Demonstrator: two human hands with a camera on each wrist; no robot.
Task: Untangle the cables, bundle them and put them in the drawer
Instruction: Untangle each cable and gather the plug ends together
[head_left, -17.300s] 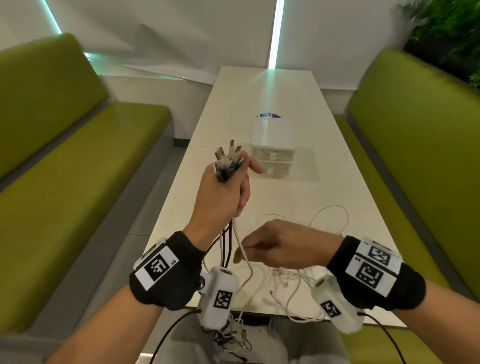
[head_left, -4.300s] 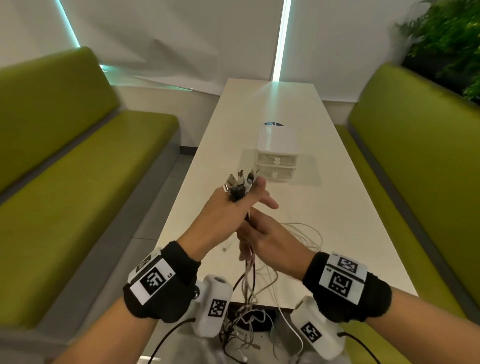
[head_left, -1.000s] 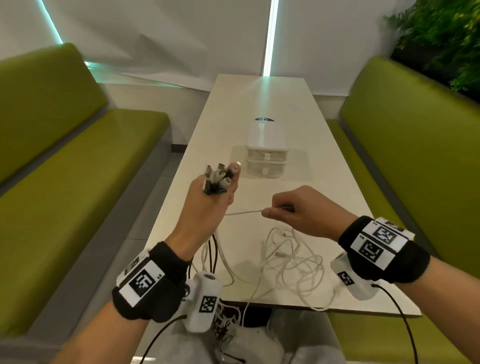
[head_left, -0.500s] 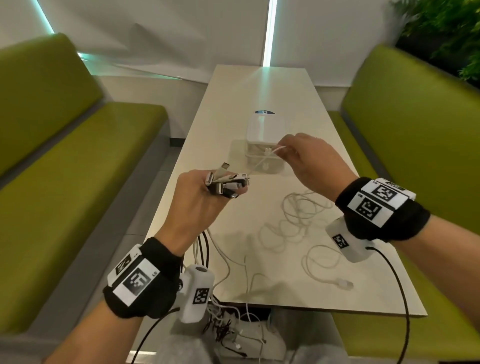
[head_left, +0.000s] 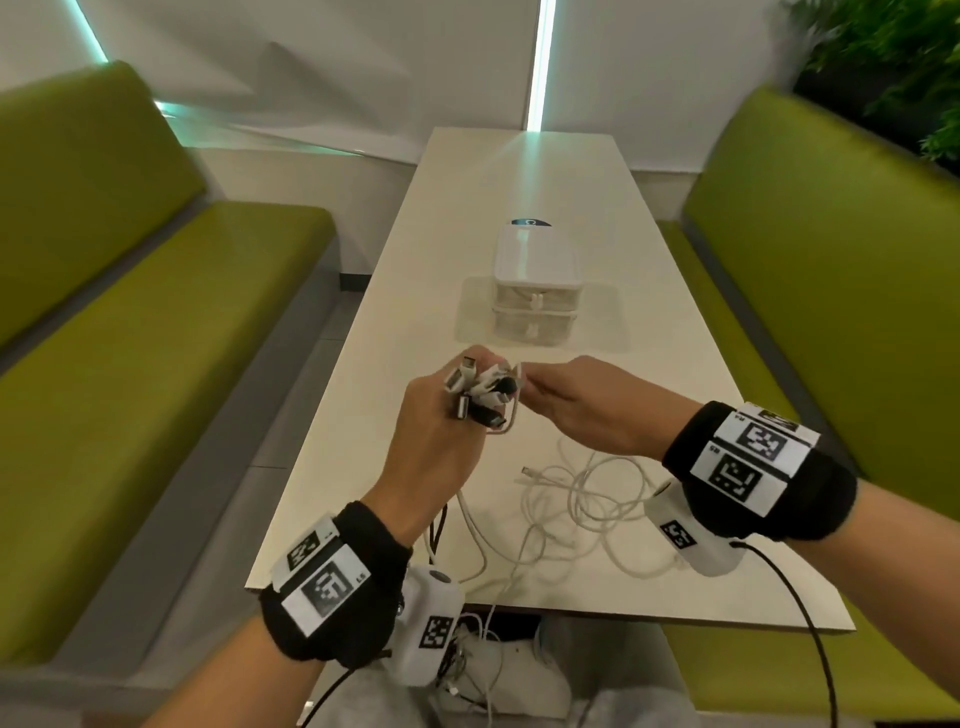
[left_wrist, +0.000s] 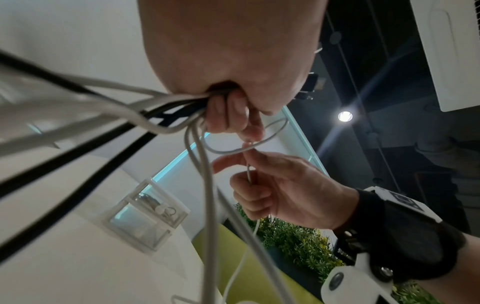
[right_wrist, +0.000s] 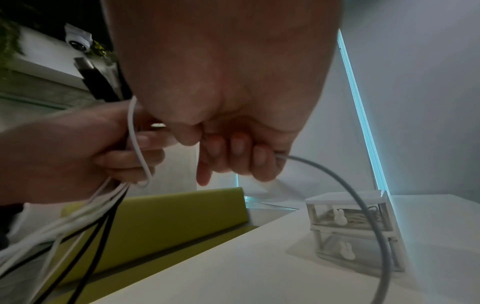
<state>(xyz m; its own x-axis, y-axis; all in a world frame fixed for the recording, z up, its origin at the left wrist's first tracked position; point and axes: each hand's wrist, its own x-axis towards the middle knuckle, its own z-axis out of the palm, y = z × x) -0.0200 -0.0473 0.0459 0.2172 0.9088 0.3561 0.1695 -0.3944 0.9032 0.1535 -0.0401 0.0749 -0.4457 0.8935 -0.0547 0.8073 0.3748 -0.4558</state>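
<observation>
My left hand (head_left: 441, 431) is raised over the table's near left and grips a bunch of white and black cables, their plug ends (head_left: 480, 392) sticking up out of the fist. The cable strands (left_wrist: 145, 107) hang from that fist toward my lap. My right hand (head_left: 582, 410) is right beside it, pinching a thin white cable (right_wrist: 363, 197) that loops past the left fingers. Slack of the white cable (head_left: 587, 499) lies coiled on the table under my right wrist. The small white drawer unit (head_left: 535, 286) stands at mid-table, both drawers closed.
The long white table (head_left: 545, 171) runs away from me between two green benches (head_left: 130, 322) (head_left: 841, 270). More tangled cable (head_left: 483, 654) hangs over the table's near edge onto my lap. A green plant (head_left: 893, 62) fills the far right corner.
My right hand has come back from near the drawer unit to my left fist, bringing the thin white cable with it. The left hand still holds the plug ends upright.
</observation>
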